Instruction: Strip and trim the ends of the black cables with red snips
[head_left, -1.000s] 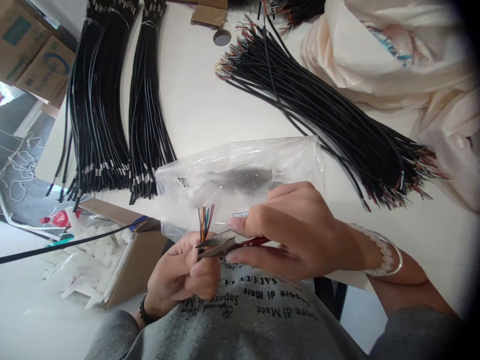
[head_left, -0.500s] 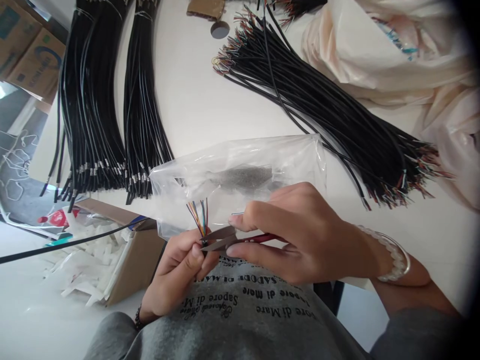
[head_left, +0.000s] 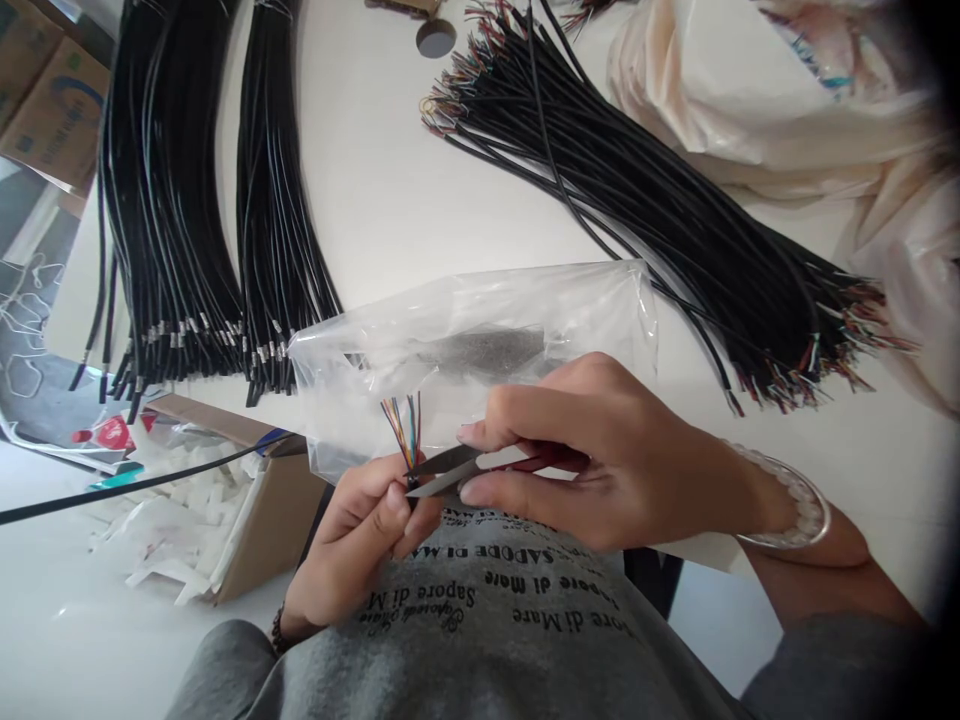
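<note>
Tabletop [head_left: 367, 190] free between cable bundles [head_left: 637, 190] — bag [head_left: 450, 305], right hand [head_left: 622, 455] nearside.

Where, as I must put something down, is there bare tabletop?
Bare tabletop lies between the silver-banded cables and stripped-end cables, beyond the clear plastic bag; another between the latter and the right hand. Crowded: around the scissors.

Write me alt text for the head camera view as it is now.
A right hand holds red-handled snips, blades at the base of thin multicoloured wires fanning up from the left hand. Beyond them, a clear plastic bag and bundles of black cables lie on a white table.
</note>
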